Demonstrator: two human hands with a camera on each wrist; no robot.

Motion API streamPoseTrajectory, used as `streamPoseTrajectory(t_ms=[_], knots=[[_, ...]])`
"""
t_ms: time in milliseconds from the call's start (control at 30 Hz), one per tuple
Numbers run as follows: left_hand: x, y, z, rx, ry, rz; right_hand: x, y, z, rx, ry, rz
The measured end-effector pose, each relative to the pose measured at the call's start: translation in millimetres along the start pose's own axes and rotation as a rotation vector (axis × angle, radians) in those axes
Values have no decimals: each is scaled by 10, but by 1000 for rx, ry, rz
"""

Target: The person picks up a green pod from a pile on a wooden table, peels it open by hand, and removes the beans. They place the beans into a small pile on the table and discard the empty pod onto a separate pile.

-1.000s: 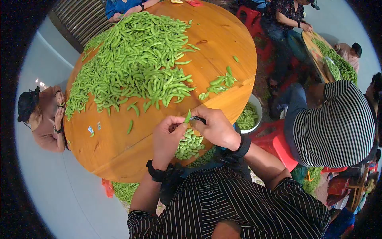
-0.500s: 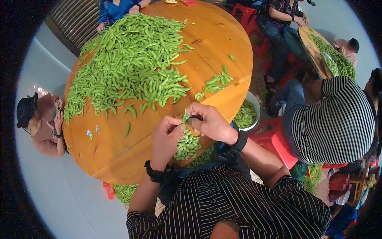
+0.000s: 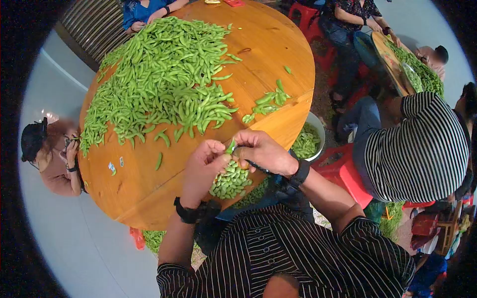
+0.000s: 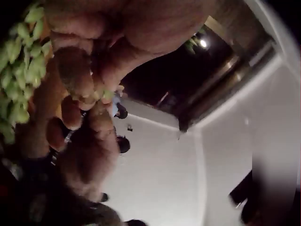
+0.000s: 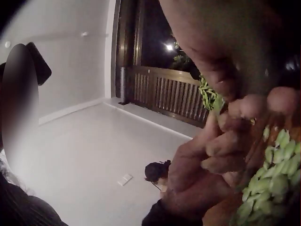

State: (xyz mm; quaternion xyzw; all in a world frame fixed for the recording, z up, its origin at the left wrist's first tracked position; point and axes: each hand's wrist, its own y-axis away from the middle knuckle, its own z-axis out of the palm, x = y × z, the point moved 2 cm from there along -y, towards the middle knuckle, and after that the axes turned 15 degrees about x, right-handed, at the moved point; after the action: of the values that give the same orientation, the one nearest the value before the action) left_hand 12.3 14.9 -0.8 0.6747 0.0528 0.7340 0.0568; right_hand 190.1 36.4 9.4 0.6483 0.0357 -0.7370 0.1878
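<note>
In the head view a green pod (image 3: pixel 230 146) is pinched between both hands above the table edge. My left hand (image 3: pixel 201 171) grips it by thumb and fingertips from the left. From the right, my right hand (image 3: pixel 266 153) pinches the pod's other side, a dark slim tool (image 3: pixel 258 168) tucked under its palm. Just below the fingers lies a heap of loose shelled beans (image 3: pixel 231 183). Both wrist views show the fingertips meeting, with little of the pod visible; beans (image 4: pixel 21 70) and beans (image 5: pixel 273 183) lie beside the hands.
A large pile of pods (image 3: pixel 164 79) covers the far left of the round wooden table (image 3: pixel 268 54). Several loose pods (image 3: pixel 272 99) lie at the right. A white bucket (image 3: pixel 321 141) of pods and a red stool (image 3: pixel 343 174) stand right. Other people sit around.
The dark tool has turned from between the right fingertips to under the palm, and the right fingertips have come onto the pod. My left hand has moved slightly left.
</note>
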Motion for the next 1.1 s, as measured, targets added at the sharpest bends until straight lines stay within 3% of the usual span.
streamPoseTrajectory(t_ms=[33,67,133,433,533,967,1033,1100], knots=[[69,39,44,135,-294,273,-14,12,4,31,34,4],[123,65,77,136,-294,272,-22,24,10,62,68,9],[285,136,127,193,-650,661,-34,39,31,80,78,16],[293,139,158,248,-721,774,-21,12,57,117,5,50],[214,149,157,245,-950,733,-25,8,69,116,-9,89],[186,149,66,232,-790,800,-66,51,113,80,-100,110],[110,122,30,245,-411,284,-59,44,118,77,-109,113],[65,83,-12,195,-288,173,-4,32,116,76,-118,119]])
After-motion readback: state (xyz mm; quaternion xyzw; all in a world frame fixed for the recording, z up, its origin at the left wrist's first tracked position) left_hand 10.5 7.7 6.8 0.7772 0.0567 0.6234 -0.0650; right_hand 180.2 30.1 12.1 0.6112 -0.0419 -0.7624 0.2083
